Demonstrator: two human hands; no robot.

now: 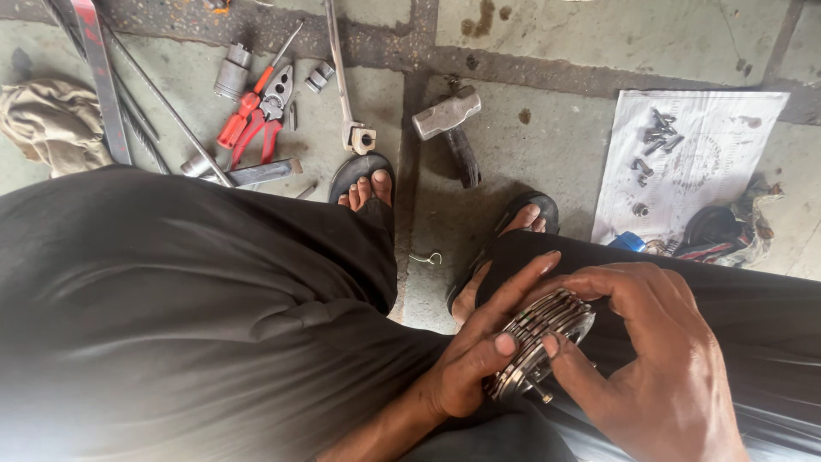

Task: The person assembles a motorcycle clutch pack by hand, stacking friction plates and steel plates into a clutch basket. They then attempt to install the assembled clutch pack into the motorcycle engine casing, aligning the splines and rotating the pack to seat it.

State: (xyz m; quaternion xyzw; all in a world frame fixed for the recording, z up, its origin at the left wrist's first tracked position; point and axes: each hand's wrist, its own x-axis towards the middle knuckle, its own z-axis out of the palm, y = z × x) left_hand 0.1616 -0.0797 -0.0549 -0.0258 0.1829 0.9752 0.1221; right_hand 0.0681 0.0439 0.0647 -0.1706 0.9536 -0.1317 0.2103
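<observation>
Nearest the camera, over the lap of a person in black clothing, both hands close around a round stack of thin grey metal plates with toothed rims [540, 342], held on edge above the right thigh. The left hand [479, 364] cups the stack from below with its thumb pressed on the rim; the right hand [658, 359] wraps over the top, fingertips pinching the plate edges. The plates look gathered and roughly aligned, so stacking seems well along, though nothing shows them fitted into any housing. Farther out on the concrete floor lie a small wire hook [425, 257], a steel hammer with a dark handle [449, 120], red-handled pliers [261, 115], and bolts on a white printed paper sheet [684, 162] toward the right edge.
</observation>
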